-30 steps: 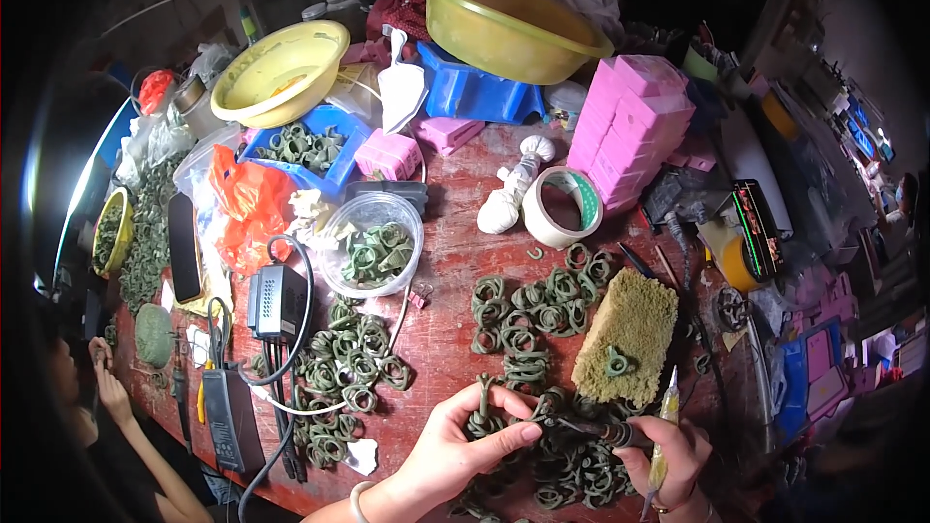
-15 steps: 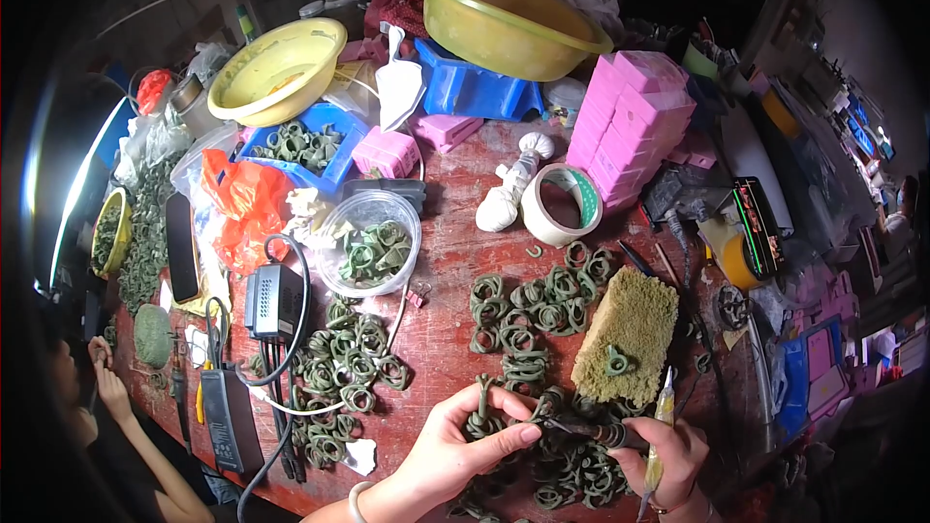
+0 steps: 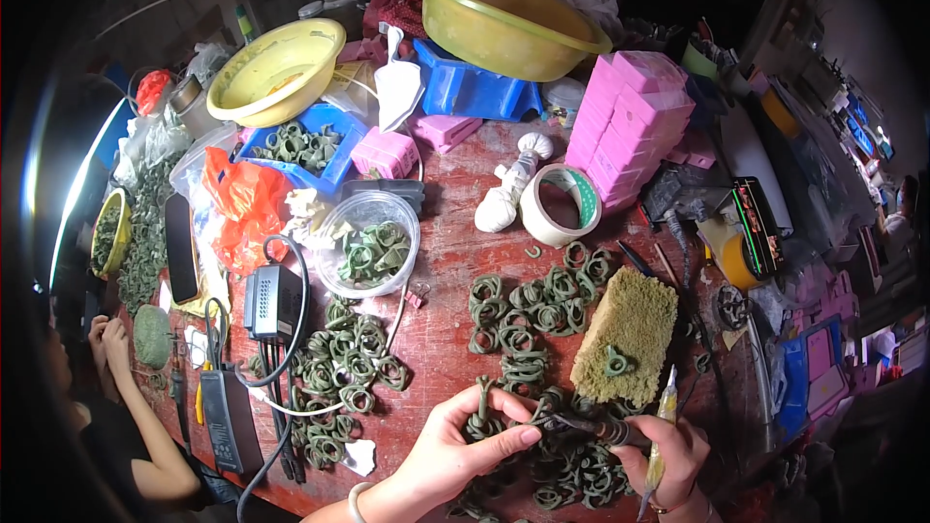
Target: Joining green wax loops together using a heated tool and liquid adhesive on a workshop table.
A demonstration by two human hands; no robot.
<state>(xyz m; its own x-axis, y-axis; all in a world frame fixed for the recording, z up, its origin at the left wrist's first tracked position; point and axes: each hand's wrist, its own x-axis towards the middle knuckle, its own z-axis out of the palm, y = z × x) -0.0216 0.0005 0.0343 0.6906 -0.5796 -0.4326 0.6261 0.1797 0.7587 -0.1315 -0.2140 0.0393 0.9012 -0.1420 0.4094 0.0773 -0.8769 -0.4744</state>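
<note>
My left hand (image 3: 481, 436) pinches a dark green wax ring (image 3: 482, 409) between thumb and fingers, low in the middle. From the right, my right hand (image 3: 668, 458) grips a dark-handled pen tool (image 3: 620, 432), its thin tip pointing left beside the left fingertips. Whether that tip touches the ring cannot be made out. A slim yellowish tool (image 3: 662, 426) also stands upright in the right hand's fingers. Loose green rings (image 3: 581, 479) lie in a heap under and between both hands. Just beyond the right hand, a yellow-green sponge block (image 3: 630, 320) carries a single green ring (image 3: 618, 360).
More rings (image 3: 339, 368) lie left of centre near black power adapters (image 3: 232, 416) and their cables. A clear tub (image 3: 368, 242) of green pieces, a tape roll (image 3: 562, 204) and stacked pink boxes (image 3: 630, 126) stand farther back. Another person's hands (image 3: 111, 344) are at the left.
My hands stay almost where they were; the pen tool's tip has shifted slightly. At the left, the other person's hands have come together and the arm has moved.
</note>
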